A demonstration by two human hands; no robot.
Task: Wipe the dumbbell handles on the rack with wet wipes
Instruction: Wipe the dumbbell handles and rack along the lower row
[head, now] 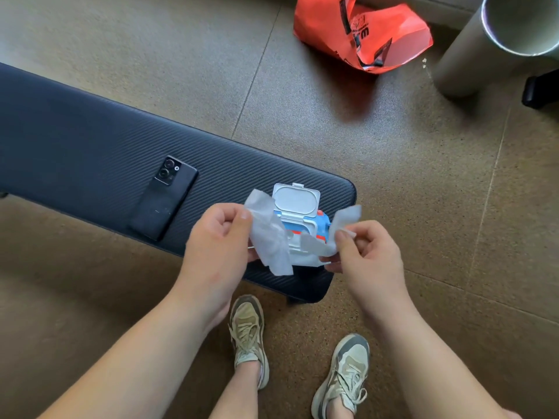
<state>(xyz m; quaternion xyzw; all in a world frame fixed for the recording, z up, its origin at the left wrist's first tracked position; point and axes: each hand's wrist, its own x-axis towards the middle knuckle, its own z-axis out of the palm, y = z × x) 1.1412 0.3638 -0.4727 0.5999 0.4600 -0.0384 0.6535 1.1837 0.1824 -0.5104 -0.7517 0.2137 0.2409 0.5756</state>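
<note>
Above two worn sneakers (pixel 248 337), the left hand (pixel 216 237) and right hand (pixel 366 255) each pinched an end of a white wet wipe (pixel 272 246) in curled fingers (pixel 343 237), just over the wipe pack (pixel 305 226). The pack lay, lid (pixel 296 199) flipped open, at the end of the dark padded table (pixel 90 140), a black phone (pixel 165 198) beside it. Farther off on the floor (pixel 181 55) sat an orange bag (pixel 363 34) and a grey cylinder (pixel 472 55).

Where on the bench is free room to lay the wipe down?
The bench is bare on the long stretch left of the phone, and on the strip between phone and pack. The end by the pack is crowded: the left hand and right hand hold the wipe there.
</note>
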